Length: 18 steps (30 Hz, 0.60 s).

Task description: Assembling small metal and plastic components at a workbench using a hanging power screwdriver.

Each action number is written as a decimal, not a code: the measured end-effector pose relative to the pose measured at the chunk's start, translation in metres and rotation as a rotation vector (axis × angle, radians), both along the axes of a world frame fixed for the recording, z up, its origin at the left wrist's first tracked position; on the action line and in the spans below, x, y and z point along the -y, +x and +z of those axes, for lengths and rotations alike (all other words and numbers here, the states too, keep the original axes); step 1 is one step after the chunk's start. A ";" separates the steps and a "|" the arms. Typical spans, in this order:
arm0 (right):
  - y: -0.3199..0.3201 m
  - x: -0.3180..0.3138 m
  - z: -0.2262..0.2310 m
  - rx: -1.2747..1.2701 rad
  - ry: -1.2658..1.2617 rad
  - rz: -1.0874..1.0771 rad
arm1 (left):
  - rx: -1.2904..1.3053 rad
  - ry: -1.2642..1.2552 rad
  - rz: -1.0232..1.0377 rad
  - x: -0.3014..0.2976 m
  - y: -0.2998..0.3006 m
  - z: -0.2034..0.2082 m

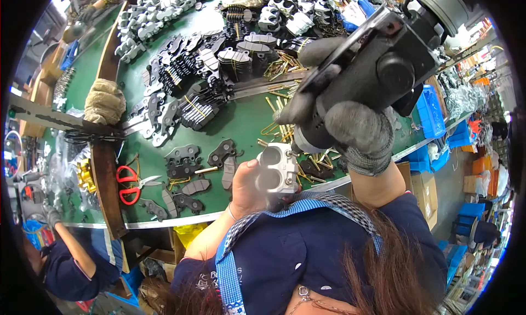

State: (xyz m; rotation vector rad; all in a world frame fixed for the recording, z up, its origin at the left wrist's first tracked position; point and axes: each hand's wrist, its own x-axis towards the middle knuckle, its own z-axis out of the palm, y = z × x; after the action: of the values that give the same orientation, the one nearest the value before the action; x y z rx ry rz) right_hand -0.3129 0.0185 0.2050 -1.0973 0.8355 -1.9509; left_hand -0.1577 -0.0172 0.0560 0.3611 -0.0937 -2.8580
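My left hand (245, 190), bare, is closed round a silver brake caliper (286, 170) with two round bores, close to my chest at the table's front edge. In my right hand (359, 128), which wears a dark grey knit glove, is a large black power driver (378, 79) with its fingers wrapped round the body. The driver's nose points down at the caliper's upper right corner; whether it touches is hard to tell. Brass-coloured pins (282, 115) lie just beyond the caliper, and several loose brake pads (196, 186) lie left of my left hand.
Red-handled scissors (129, 184) lie on the green table (224, 137). Farther back are piles of brake pads (205, 60) and silver calipers (156, 19). A blue bin (430, 112) stands at the right. Beyond the wooden divider (105, 172), a co-worker's gloved hand (53, 217) shows.
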 end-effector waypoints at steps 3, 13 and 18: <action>0.001 0.000 -0.001 -0.002 0.037 0.021 | -0.081 -0.023 -0.066 0.000 0.000 -0.004; -0.013 -0.010 -0.022 0.029 0.189 0.155 | -0.087 0.151 -0.148 -0.010 -0.001 -0.003; -0.031 -0.011 -0.029 0.073 0.049 0.424 | -0.032 0.201 -0.220 -0.007 -0.005 -0.012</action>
State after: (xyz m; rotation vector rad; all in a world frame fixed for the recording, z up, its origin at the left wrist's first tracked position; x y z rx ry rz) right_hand -0.3435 0.0298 0.1762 -1.0670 0.5536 -1.5970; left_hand -0.1625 -0.0104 0.0441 0.3649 0.1723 -3.0987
